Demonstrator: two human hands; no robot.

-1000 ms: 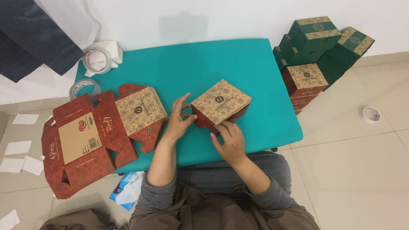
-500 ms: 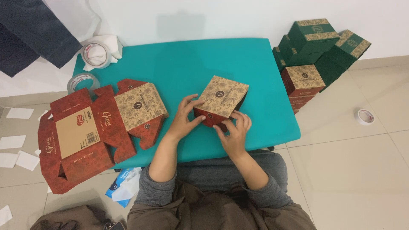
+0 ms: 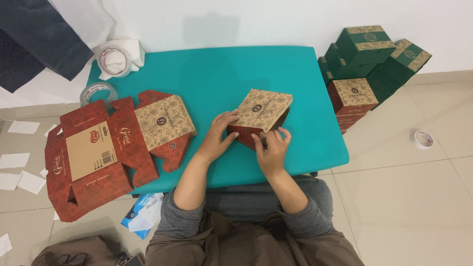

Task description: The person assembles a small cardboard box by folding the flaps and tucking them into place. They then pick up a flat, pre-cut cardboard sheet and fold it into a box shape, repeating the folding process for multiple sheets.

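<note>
A folded red box with a tan patterned lid (image 3: 260, 114) sits tilted on the teal table (image 3: 207, 74). My left hand (image 3: 219, 136) grips its near left side, fingers against the red wall. At the box's front corner my right hand (image 3: 271, 148) pinches the red edge. Both hands hold this box. A flat unfolded red and tan box blank (image 3: 113, 145) lies to the left, hanging over the table's edge.
Two tape rolls (image 3: 114, 60) (image 3: 97, 92) lie at the table's left end. Stacked green and red boxes (image 3: 367, 64) stand on the floor at right, with another tape roll (image 3: 422, 139) nearby. White paper strips (image 3: 19, 170) litter the floor at left.
The box has tipped up and turned between my hands. My right hand moved from the near side to the front corner; my left hand stayed on the left wall.
</note>
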